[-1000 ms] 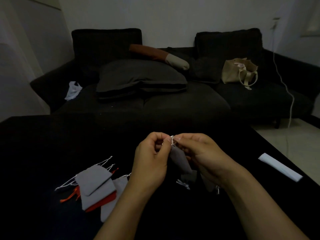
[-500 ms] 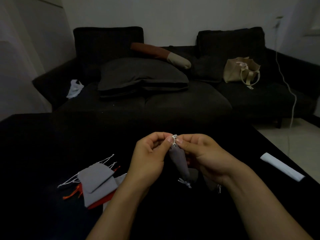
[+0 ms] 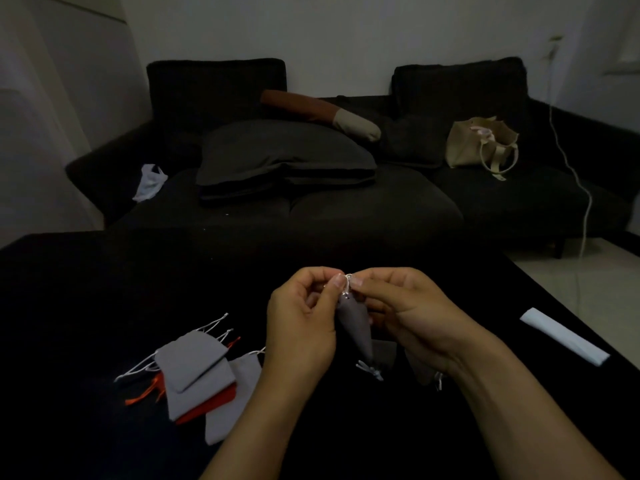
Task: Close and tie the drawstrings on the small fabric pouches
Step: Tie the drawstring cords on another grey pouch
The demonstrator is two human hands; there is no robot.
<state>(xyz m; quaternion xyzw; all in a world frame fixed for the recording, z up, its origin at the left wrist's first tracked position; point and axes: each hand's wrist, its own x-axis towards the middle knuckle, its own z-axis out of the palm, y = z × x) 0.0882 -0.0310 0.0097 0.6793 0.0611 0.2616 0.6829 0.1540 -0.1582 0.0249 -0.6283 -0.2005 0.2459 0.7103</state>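
Observation:
A small grey pouch point(image 3: 355, 327) hangs in the air above the black table point(image 3: 104, 289), its gathered mouth up. My left hand point(image 3: 301, 323) and my right hand point(image 3: 405, 313) both pinch its white drawstring point(image 3: 347, 282) at the top, fingertips almost touching. Left of my hands lies a pile of flat pouches point(image 3: 201, 375), grey with a red one between them, their white and red strings loose. Two more grey pouches with knotted strings lie under my hands, one point(image 3: 375, 362) partly hidden by the hanging pouch and the other point(image 3: 427, 375) by my right wrist.
A folded white paper strip point(image 3: 564, 336) lies near the table's right edge. Behind the table stands a dark sofa point(image 3: 346, 209) with cushions, a beige tote bag point(image 3: 481, 145) and a white plastic bag point(image 3: 149, 181). A white cable point(image 3: 585, 202) hangs at the right.
The pouch has turned to hang straighter down between my hands. Both hands keep their pinch on the drawstring at the same spot; the view shifted slightly.

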